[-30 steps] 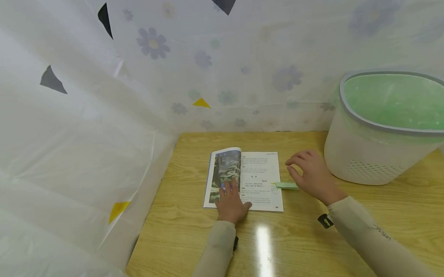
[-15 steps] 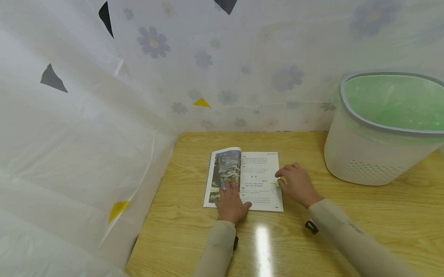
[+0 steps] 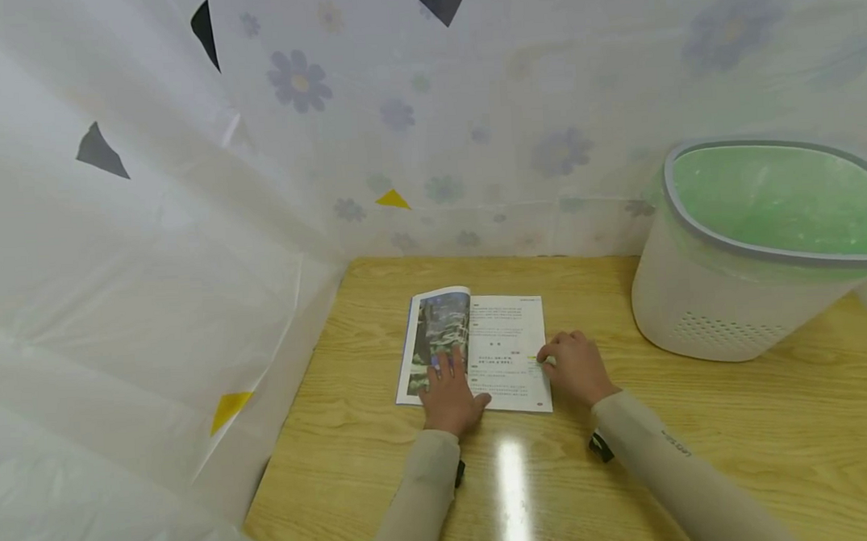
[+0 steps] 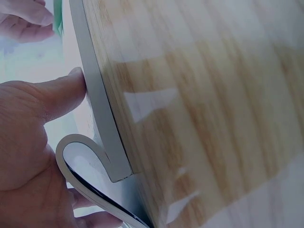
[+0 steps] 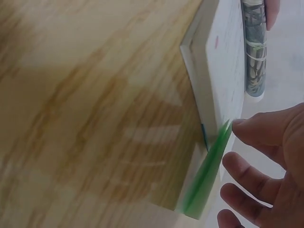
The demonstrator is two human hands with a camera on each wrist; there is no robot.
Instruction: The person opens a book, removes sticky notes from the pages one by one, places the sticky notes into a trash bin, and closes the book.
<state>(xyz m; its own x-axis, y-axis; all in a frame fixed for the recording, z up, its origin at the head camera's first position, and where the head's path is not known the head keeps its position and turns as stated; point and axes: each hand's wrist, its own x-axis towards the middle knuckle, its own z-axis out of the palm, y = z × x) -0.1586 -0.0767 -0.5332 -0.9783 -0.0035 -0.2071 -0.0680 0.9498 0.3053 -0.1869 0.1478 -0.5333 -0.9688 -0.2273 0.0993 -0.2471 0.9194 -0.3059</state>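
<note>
An open book [image 3: 504, 324] lies on the table, a photo page on its left and printed text on its right. My left hand [image 3: 451, 400] rests on the left page with fingers spread and its thumb over the right page. At the right page's outer edge, my right hand [image 3: 574, 368] pinches a green sticky tab [image 5: 203, 183] between thumb and index finger. The tab juts past the page edge in the right wrist view; in the head view the hand mostly covers it. In the left wrist view the photo page [image 4: 76, 138] curls up beside the left hand.
A tall white basket [image 3: 733, 310] with a grey rim and green inside stands at the right rear of the wooden table [image 3: 355, 468]. White flower-patterned sheeting [image 3: 513, 97] hangs behind, and plain white sheeting [image 3: 150, 275] runs along the left.
My right hand has come left and down from above the tab's outer end to the page edge, covering the tab. My left hand has stayed on the book.
</note>
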